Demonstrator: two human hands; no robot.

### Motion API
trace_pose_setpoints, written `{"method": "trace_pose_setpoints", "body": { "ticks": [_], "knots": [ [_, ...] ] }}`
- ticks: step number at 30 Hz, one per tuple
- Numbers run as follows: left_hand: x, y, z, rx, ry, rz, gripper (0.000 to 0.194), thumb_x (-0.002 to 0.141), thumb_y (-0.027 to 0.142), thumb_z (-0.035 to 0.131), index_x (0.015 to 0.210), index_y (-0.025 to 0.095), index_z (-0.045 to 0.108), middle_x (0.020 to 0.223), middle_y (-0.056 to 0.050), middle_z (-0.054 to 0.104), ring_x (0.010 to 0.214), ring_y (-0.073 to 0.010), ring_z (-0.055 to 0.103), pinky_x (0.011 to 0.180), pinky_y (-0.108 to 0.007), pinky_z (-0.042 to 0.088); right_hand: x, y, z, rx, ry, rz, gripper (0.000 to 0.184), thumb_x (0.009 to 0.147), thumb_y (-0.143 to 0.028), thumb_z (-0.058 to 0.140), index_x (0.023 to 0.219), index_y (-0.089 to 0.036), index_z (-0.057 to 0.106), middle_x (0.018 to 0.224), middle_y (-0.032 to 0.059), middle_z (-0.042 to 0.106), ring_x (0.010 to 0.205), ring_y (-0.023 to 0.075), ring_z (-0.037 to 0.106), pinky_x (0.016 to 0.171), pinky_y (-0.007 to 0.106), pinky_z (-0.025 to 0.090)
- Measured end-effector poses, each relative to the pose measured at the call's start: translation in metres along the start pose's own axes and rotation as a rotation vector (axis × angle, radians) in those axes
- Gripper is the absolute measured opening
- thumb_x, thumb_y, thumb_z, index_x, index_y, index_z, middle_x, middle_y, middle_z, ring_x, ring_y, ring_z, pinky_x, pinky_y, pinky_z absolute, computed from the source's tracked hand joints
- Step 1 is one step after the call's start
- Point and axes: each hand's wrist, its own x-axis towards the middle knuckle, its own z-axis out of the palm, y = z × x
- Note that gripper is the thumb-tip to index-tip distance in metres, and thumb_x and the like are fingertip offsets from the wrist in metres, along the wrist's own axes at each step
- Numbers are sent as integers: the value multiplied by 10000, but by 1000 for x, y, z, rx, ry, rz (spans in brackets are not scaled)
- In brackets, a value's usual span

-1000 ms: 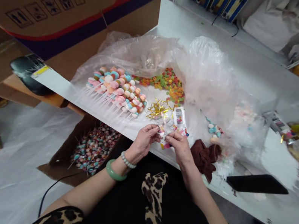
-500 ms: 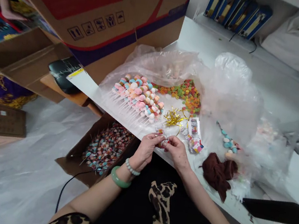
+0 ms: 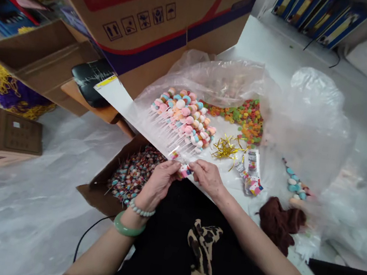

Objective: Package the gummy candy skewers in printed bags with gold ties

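White smooth table point(image 3: 269, 44): small multicoloured plastic packet point(image 3: 185, 171) held at its near edge.
Left bare hand point(image 3: 159, 179): fingertips pinched on the packet.
Right bare hand point(image 3: 207, 177): narrowed fingertips hold its other side.
Packet: probably light, flexible, slippery; best pinched by its edges.

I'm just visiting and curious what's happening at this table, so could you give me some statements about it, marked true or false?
1. The left hand and right hand hold a small printed packet between them. True.
2. The green bangle is on the right arm. False: the green bangle is on the left arm.
3. Gold strips lie beside the candy sticks. True.
4. The brown cloth lies on the floor. False: the brown cloth lies at the front edge of the white table.
5. Blue binders stand on a shelf behind the table. True.
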Motion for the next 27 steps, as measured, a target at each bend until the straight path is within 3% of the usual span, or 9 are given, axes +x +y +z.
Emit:
{"method": "trace_pose_setpoints", "body": {
  "ticks": [3, 6, 9, 13, 17, 21, 24, 27],
  "knots": [
    [-4, 11, -13, -104, 73, 76, 321, 522, 276, 902, 727, 126, 705, 689, -21, 688, 615, -109, 609, 624, -226, 507, 21, -12, 10, -235, 47, -30, 301, 967, -390, 406, 966, -236, 664, 750, 4, 694, 735, 165, 637, 719, 264, 439],
    [-9, 18, -17, -132, 62, 90, 326, 564, 325, 892, 753, 130, 711, 682, -12, 679, 566, -88, 571, 562, -206, 481, 43, -22, 18, -626, 8, -8, 336, 977, -322, 391, 1256, -292, 577, 973, 47, 733, 903, 224, 665, 779, 317, 448],
    [-13, 19, -16, -109, 38, 98, 317, 640, 362, 856, 826, 143, 721, 718, -2, 677, 554, -69, 546, 506, -178, 441, 57, -26, 23, -846, -77, 23, 355, 998, -306, 320, 1261, -270, 557, 978, 83, 729, 914, 242, 666, 745, 325, 453],
    [-14, 16, -14, -89, 12, 101, 359, 684, 357, 831, 972, 173, 720, 847, -8, 696, 615, -75, 575, 500, -171, 432, 59, -24, 23, -858, -5, -26, 319, 999, -354, 333, 1113, -232, 605, 1052, 82, 707, 953, 218, 648, 718, 289, 438],
    [-15, 13, -13, -88, -18, 80, 296, 681, 333, 831, 904, 169, 726, 851, -18, 699, 664, -100, 602, 564, -196, 469, 46, -17, 21, -732, 143, -21, 258, 961, -281, 388, 1044, -232, 627, 1067, 61, 698, 940, 197, 638, 720, 277, 415],
    [-17, 12, -11, -28, -72, 26, 291, 657, 294, 844, 882, 141, 741, 807, -43, 704, 690, -121, 619, 634, -221, 503, 25, -2, 13, -455, 352, 86, 211, 869, -212, 436, 968, -238, 621, 939, 37, 701, 867, 199, 629, 721, 291, 405],
    [-20, 12, -3, 33, -36, 17, 273, 591, 286, 876, 745, 118, 726, 675, -20, 660, 544, -66, 538, 480, -168, 413, 15, 18, 1, -48, 491, 232, 188, 732, -223, 513, 904, -233, 587, 719, -10, 640, 671, 181, 587, 633, 283, 401],
    [-21, 12, 11, 64, -25, 3, 297, 552, 295, 892, 680, 113, 694, 559, 26, 578, 415, -12, 400, 373, -145, 277, 13, 38, -14, 432, 445, 344, 171, 609, -239, 527, 776, -218, 559, 528, -63, 509, 465, 131, 453, 498, 257, 334]
  ]
}}
